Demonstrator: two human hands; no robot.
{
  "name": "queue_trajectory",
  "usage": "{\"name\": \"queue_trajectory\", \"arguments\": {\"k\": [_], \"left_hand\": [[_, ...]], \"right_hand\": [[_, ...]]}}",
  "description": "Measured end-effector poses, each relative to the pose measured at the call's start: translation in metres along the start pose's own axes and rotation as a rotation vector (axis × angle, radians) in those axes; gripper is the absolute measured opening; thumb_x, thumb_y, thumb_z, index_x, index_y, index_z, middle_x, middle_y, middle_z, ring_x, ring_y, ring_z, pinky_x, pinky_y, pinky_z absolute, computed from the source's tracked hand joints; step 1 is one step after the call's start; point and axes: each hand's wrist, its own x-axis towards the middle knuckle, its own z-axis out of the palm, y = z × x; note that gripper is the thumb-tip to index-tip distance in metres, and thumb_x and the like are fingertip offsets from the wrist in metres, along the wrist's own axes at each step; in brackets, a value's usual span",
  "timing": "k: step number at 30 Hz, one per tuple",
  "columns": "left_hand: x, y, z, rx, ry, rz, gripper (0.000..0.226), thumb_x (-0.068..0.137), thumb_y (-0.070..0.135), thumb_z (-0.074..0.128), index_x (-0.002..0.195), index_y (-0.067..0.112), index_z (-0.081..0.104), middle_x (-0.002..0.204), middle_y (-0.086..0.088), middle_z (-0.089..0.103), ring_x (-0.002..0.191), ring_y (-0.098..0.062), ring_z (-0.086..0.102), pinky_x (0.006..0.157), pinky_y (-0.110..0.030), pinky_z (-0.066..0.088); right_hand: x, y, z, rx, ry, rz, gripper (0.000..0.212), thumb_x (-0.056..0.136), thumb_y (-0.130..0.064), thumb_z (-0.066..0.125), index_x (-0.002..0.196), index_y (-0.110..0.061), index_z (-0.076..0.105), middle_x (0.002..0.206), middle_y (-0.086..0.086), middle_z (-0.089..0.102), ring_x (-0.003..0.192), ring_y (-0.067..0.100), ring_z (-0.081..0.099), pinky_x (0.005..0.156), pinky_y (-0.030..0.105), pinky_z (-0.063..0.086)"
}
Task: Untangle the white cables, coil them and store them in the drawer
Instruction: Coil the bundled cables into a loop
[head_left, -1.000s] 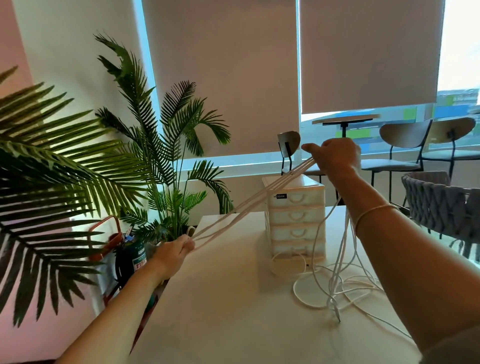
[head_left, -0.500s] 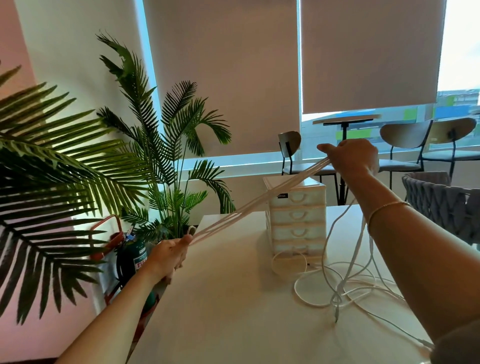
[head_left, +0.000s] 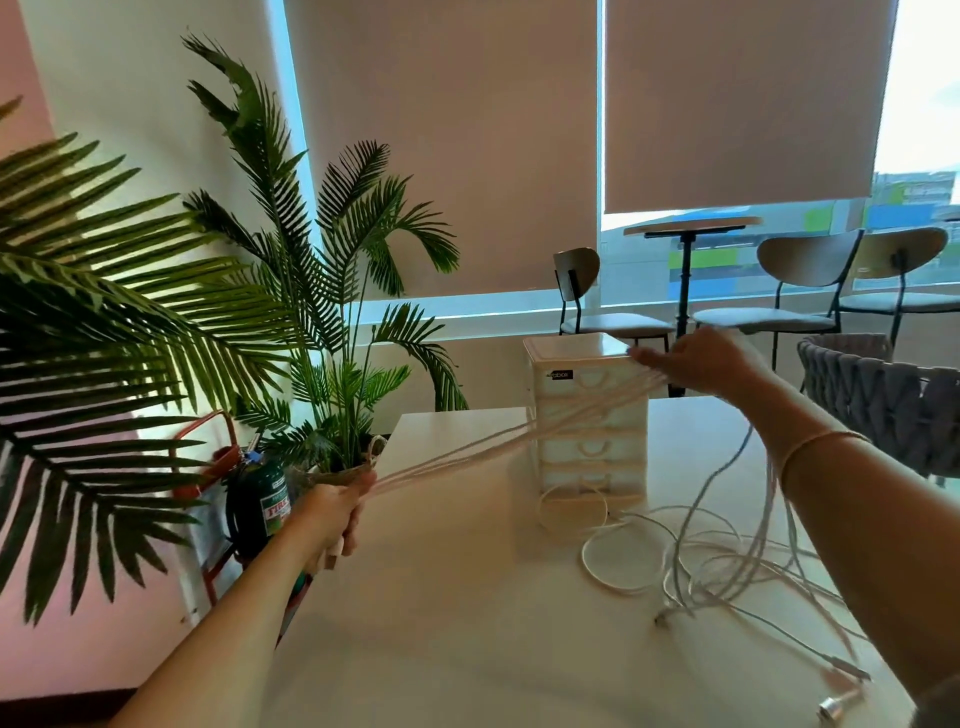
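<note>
Several strands of white cable (head_left: 483, 452) stretch taut between my two hands above the white table (head_left: 441, 597). My left hand (head_left: 332, 512) grips one end of the strands at the table's left edge. My right hand (head_left: 701, 364) holds the other end in front of the top of the small white drawer unit (head_left: 589, 415); motion blur hides how its fingers lie. More white cable hangs from my right hand and lies in loose tangled loops (head_left: 717, 561) on the table to the right of the drawers. A small coiled cable (head_left: 571, 506) rests against the drawer unit's base.
Palm plants (head_left: 322, 291) stand left of the table, beside a green fire extinguisher (head_left: 262, 501). A woven grey chair (head_left: 883, 400) is at the right. Behind are chairs (head_left: 582, 291) and a round table (head_left: 691, 228) by the window. A metal plug end (head_left: 836, 704) lies near the table's front right.
My right hand has dropped lower, from above the drawer unit to level with its top, so the taut strands now slope less steeply. My left hand has stayed almost still.
</note>
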Motion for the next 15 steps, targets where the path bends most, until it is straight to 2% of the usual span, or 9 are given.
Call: {"name": "queue_trajectory", "arguments": {"k": [2, 3, 6, 8, 10, 11, 13, 14, 15], "left_hand": [[0.009, -0.006, -0.003, 0.158, 0.139, -0.083, 0.056, 0.088, 0.056, 0.045, 0.064, 0.006, 0.053, 0.047, -0.006, 0.048, 0.040, -0.020, 0.048, 0.047, -0.024, 0.037], [0.013, -0.008, -0.003, 0.241, 0.196, -0.105, 0.061, 0.088, 0.058, 0.043, 0.072, 0.002, 0.059, 0.053, -0.010, 0.053, 0.047, -0.022, 0.053, 0.051, -0.026, 0.038], [0.027, -0.011, -0.002, 0.419, 0.333, -0.103, 0.070, 0.091, 0.059, 0.035, 0.089, -0.006, 0.063, 0.079, -0.020, 0.063, 0.071, -0.029, 0.058, 0.061, -0.029, 0.038], [0.032, -0.015, -0.007, 0.467, 0.409, -0.145, 0.071, 0.092, 0.059, 0.033, 0.087, -0.005, 0.062, 0.077, -0.018, 0.061, 0.068, -0.027, 0.055, 0.058, -0.029, 0.039], [0.036, -0.025, -0.012, 0.459, 0.454, -0.196, 0.072, 0.091, 0.061, 0.033, 0.091, -0.005, 0.062, 0.083, -0.021, 0.062, 0.076, -0.031, 0.059, 0.064, -0.033, 0.046], [0.037, -0.029, -0.014, 0.456, 0.460, -0.211, 0.073, 0.090, 0.062, 0.033, 0.094, -0.005, 0.062, 0.091, -0.023, 0.063, 0.084, -0.035, 0.060, 0.071, -0.037, 0.049], [0.037, -0.029, -0.009, 0.460, 0.461, -0.204, 0.072, 0.090, 0.061, 0.034, 0.094, -0.005, 0.063, 0.097, -0.025, 0.064, 0.090, -0.037, 0.060, 0.076, -0.039, 0.049], [0.036, -0.027, -0.005, 0.466, 0.454, -0.178, 0.071, 0.091, 0.059, 0.034, 0.093, -0.005, 0.064, 0.095, -0.024, 0.064, 0.090, -0.036, 0.060, 0.075, -0.037, 0.048], [0.037, -0.023, 0.000, 0.476, 0.441, -0.142, 0.069, 0.092, 0.058, 0.034, 0.091, -0.004, 0.065, 0.094, -0.024, 0.065, 0.090, -0.036, 0.061, 0.074, -0.036, 0.047]], "right_hand": [[-0.009, 0.007, 0.006, 0.098, -0.394, -0.010, 0.047, 0.078, -0.055, 0.060, 0.069, -0.009, 0.061, 0.057, 0.001, 0.046, 0.050, 0.012, 0.040, 0.049, 0.021, 0.033], [-0.011, 0.011, 0.009, 0.105, -0.527, -0.001, 0.040, 0.077, -0.048, 0.067, 0.077, -0.008, 0.062, 0.059, 0.001, 0.046, 0.050, 0.011, 0.039, 0.047, 0.021, 0.033], [-0.009, 0.024, 0.017, -0.159, -0.646, 0.059, 0.025, 0.077, -0.030, 0.073, 0.081, -0.008, 0.063, 0.058, -0.001, 0.049, 0.045, 0.009, 0.041, 0.042, 0.017, 0.036], [-0.004, 0.040, 0.017, -0.333, -0.619, 0.141, 0.022, 0.081, -0.028, 0.069, 0.070, -0.009, 0.062, 0.047, -0.005, 0.055, 0.040, 0.005, 0.048, 0.043, 0.015, 0.039], [0.002, 0.065, 0.016, -0.379, -0.503, 0.288, 0.019, 0.085, -0.026, 0.064, 0.076, -0.009, 0.065, 0.040, -0.006, 0.058, 0.043, 0.004, 0.055, 0.050, 0.016, 0.043], [0.005, 0.081, 0.016, -0.348, -0.367, 0.382, 0.019, 0.087, -0.025, 0.061, 0.086, -0.007, 0.066, 0.051, 0.000, 0.065, 0.056, 0.009, 0.061, 0.059, 0.018, 0.046], [0.005, 0.109, 0.012, -0.292, 0.010, 0.559, 0.028, 0.089, -0.024, 0.054, 0.102, -0.001, 0.062, 0.094, 0.016, 0.068, 0.092, 0.027, 0.062, 0.081, 0.032, 0.048], [0.005, 0.121, 0.009, -0.272, 0.163, 0.581, 0.032, 0.089, -0.025, 0.050, 0.105, 0.001, 0.061, 0.106, 0.021, 0.064, 0.099, 0.034, 0.059, 0.084, 0.038, 0.046], [0.007, 0.131, 0.007, -0.237, 0.277, 0.551, 0.037, 0.089, -0.027, 0.045, 0.102, 0.005, 0.060, 0.105, 0.026, 0.062, 0.099, 0.039, 0.058, 0.082, 0.040, 0.045]]}}
